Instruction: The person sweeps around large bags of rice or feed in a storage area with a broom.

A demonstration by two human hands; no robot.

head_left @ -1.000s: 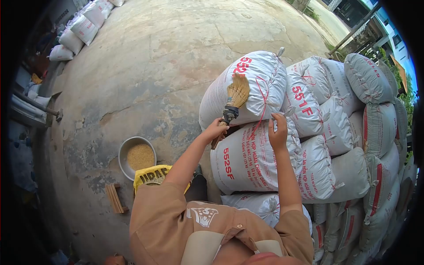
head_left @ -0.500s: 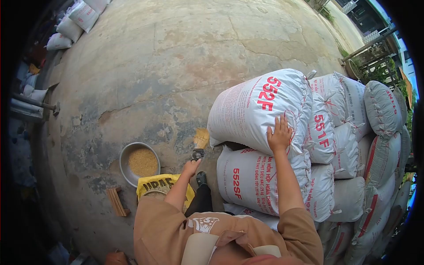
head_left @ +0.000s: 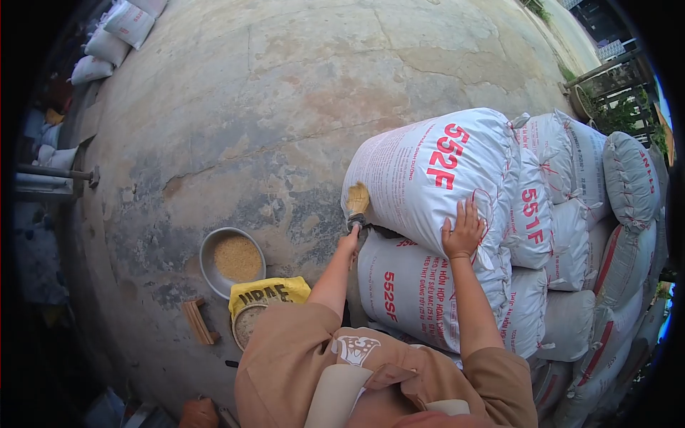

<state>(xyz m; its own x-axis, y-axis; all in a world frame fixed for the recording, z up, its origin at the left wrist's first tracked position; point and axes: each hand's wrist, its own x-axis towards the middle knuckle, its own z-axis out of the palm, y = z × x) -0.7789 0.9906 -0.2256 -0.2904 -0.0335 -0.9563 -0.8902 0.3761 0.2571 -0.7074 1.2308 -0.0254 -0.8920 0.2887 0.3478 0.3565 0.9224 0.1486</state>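
My left hand (head_left: 348, 246) is wrapped round the dark handle of a short brush (head_left: 358, 198). The brush's straw-coloured bristles point away from me, up against the left end of a white sack (head_left: 410, 160) marked 552F. On the near edge of that sack, by its red-stitched end, my right hand (head_left: 464, 228) rests with spread fingers, holding nothing. Underneath lies another white sack (head_left: 389, 296) marked 552SF.
More filled sacks (head_left: 535, 225) are stacked to the right. A metal basin (head_left: 205, 265) with yellow grain stands at left, beside a yellow bag (head_left: 296, 289), a round container of pale material (head_left: 246, 324) and a wooden piece (head_left: 196, 321). Other sacks (head_left: 128, 25) stand far left.
My left hand has moved the brush up and right, from over the floor to the end of the 552F sack. My right hand stays on the sack. The view has shifted slightly.
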